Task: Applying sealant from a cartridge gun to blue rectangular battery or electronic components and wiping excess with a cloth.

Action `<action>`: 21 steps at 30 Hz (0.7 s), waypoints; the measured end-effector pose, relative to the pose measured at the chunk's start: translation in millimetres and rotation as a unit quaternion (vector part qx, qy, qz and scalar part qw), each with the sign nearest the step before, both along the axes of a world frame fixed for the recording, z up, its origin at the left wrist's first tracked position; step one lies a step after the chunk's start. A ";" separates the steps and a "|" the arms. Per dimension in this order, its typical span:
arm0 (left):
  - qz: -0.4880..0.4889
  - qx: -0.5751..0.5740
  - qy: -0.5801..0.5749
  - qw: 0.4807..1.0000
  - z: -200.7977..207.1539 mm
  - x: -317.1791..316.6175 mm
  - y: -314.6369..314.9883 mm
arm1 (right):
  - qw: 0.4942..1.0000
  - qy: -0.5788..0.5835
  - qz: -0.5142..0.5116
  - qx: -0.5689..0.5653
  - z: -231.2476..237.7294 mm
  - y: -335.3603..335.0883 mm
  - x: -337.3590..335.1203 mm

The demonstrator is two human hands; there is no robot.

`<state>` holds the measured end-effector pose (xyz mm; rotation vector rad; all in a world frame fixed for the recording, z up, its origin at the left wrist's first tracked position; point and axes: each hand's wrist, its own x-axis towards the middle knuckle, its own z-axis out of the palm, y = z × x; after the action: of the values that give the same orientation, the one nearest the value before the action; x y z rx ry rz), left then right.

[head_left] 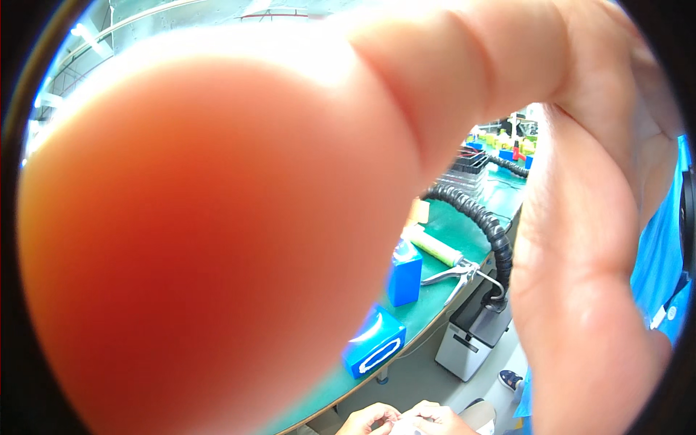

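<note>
At the lower edge, my left hand (370, 419) and my right hand (437, 418) meet with their fingers curled together. Between them is a small pale thing, too cut off by the frame to name. Another person's hand (239, 239) fills most of the picture, very close and blurred. One of its fingertips covers the left and middle, and the rest arches over to the right. Beyond it, on the green table (444, 286), lie a caulking gun (439, 250) with a yellowish tube, an upright blue box (404, 274) and a blue box with a white oval ring (375, 344).
A ribbed black hose (478, 210) bends down over the table edge to a white-and-black machine (467, 341) on the floor. Black trays (467, 161) are stacked farther back. Blue clothing (658, 272) of the other person stands at the right, with a dark shoe (510, 380) below.
</note>
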<state>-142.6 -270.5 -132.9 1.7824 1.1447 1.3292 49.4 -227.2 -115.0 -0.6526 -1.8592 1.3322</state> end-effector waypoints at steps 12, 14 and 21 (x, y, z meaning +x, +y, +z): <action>-0.029 -0.003 0.044 0.999 -14.2 6.1 -2.9 | 0.997 -0.031 0.004 0.075 -27.9 3.8 20.0; -0.016 -0.002 0.049 0.999 -15.1 7.7 -1.5 | 0.998 -0.033 -0.002 0.051 -33.5 6.0 20.6; 0.024 0.019 0.008 0.999 13.2 9.7 3.6 | 0.999 -0.041 -0.017 -0.018 -32.9 12.6 9.2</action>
<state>-132.9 -267.0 -119.7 1.8053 1.1850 1.3762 58.6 -214.6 -147.9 -0.7648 -1.8831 1.3380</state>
